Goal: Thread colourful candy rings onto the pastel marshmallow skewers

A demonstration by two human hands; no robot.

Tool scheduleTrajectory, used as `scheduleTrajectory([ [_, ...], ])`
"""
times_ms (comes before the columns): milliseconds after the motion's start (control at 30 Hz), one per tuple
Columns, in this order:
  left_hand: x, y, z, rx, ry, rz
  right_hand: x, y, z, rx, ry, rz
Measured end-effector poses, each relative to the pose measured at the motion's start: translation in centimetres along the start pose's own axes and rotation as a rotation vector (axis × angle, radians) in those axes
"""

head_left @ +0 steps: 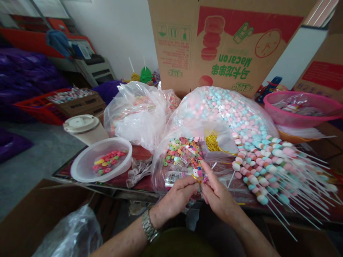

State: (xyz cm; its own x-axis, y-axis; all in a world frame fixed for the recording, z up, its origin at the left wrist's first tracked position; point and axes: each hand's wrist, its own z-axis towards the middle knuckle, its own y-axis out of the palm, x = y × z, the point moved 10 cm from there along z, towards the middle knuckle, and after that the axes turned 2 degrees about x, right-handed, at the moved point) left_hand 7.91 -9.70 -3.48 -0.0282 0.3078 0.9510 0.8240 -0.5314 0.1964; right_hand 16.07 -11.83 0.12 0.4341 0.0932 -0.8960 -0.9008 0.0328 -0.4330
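Near the table's front edge my left hand point(178, 196) and my right hand point(218, 196) meet, fingertips pinched close together. Between them is a small clear packet point(197, 172) with a pink and white print, and my left fingers hold a gold twist tie point(196, 177) at its neck. My right index finger points up while the thumb and other fingers close on the packet's neck. Just behind lies an open bag of colourful ring candies point(182, 151). A box of gold ties point(213, 142) stands beside it. Marshmallow skewers point(270, 167) are piled to the right.
A bowl with ring candies point(102, 160) and a lidded cup point(85, 128) stand at the left. Behind are a candy bag point(136, 110), a marshmallow bag point(222, 107) and a large carton point(187, 43). A pink basket point(302, 107) stands at the right; white sticks jut past the front edge.
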Motion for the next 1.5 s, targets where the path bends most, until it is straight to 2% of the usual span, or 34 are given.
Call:
scheduleTrajectory([
  [67,0.2,0.4,-0.3,-0.024,0.017,0.021,-0.2,-0.4,-0.3,0.060,-0.043,-0.047],
  [200,-0.3,-0.5,-0.4,0.138,-0.018,-0.174,0.8,-1.6,-1.5,0.278,0.026,-0.099],
  [233,-0.7,-0.6,-0.4,0.152,-0.057,-0.252,0.9,-1.7,-1.8,0.291,0.048,-0.066],
  [300,-1.8,0.4,-0.5,0.052,-0.194,-0.366,0.0,-1.1,-1.9,0.182,0.002,-0.020],
  [400,-3.0,3.1,-1.8,-0.275,-0.434,-0.418,-3.6,0.1,-2.5,-0.098,-0.257,-0.060],
  [433,-3.0,3.7,-2.4,-0.362,-0.480,-0.432,-4.5,0.2,-2.8,-0.157,-0.331,-0.075],
  [500,-2.6,4.0,-2.9,-0.425,-0.488,-0.468,-5.4,0.0,-3.0,-0.199,-0.407,-0.096],
  [567,-1.7,3.5,-2.5,-0.364,-0.420,-0.474,-5.2,-0.2,-2.7,-0.154,-0.409,-0.148],
  [633,-0.7,2.1,-1.8,-0.220,-0.289,-0.395,-4.8,-0.6,-2.1,-0.011,-0.396,-0.259],
  [700,1.1,-0.3,-1.2,0.006,-0.088,-0.212,-5.2,-1.1,-2.0,0.178,-0.421,-0.408],
  [767,3.5,-3.0,-1.8,0.277,0.119,-0.028,-6.6,-1.3,-2.6,0.373,-0.488,-0.541],
  [800,4.3,-4.0,-2.3,0.377,0.169,0.016,-7.3,-1.0,-3.0,0.430,-0.523,-0.576],
  [833,4.7,-4.6,-2.7,0.418,0.159,0.011,-8.0,-0.5,-3.3,0.446,-0.555,-0.585],
  [900,4.4,-4.5,-3.0,0.331,0.014,-0.116,-8.6,1.0,-3.4,0.347,-0.576,-0.526],
  [967,4.8,-3.4,-3.7,0.140,-0.109,-0.270,-7.6,2.3,-2.7,0.169,-0.466,-0.356],
  [1000,5.6,-3.0,-4.3,0.058,-0.109,-0.308,-6.5,2.3,-2.2,0.121,-0.352,-0.251],
  [1067,6.9,-1.9,-5.4,-0.097,-0.092,-0.243,-4.1,1.4,-1.5,0.141,-0.099,-0.061],
  [1100,7.1,-1.5,-5.9,-0.129,-0.079,-0.147,-3.3,0.8,-1.5,0.190,-0.015,0.010],
  [1167,6.7,-1.2,-6.2,-0.105,-0.057,0.078,-3.0,0.3,-1.7,0.253,0.033,0.127],
  [1200,6.3,-1.3,-6.0,-0.058,-0.044,0.152,-3.1,0.8,-1.8,0.232,0.039,0.192],
  [1267,4.9,-1.3,-5.4,0.018,-0.038,0.180,-2.4,3.0,-2.2,0.102,0.152,0.356],
  [1333,3.3,-1.2,-4.4,0.067,-0.033,0.142,-0.9,5.8,-3.1,-0.089,0.365,0.492],
  [1367,2.8,-1.3,-4.0,0.108,-0.008,0.147,-0.2,6.5,-3.6,-0.144,0.442,0.512],
  [1400,2.6,-1.5,-3.6,0.161,0.028,0.179,0.3,6.2,-3.7,-0.128,0.465,0.492],
  [1433,2.5,-1.5,-3.4,0.215,0.068,0.235,0.7,5.0,-3.6,-0.050,0.434,0.446],
  [1500,2.7,-0.3,-3.1,0.239,0.154,0.373,0.9,1.3,-3.5,0.184,0.294,0.361],
])
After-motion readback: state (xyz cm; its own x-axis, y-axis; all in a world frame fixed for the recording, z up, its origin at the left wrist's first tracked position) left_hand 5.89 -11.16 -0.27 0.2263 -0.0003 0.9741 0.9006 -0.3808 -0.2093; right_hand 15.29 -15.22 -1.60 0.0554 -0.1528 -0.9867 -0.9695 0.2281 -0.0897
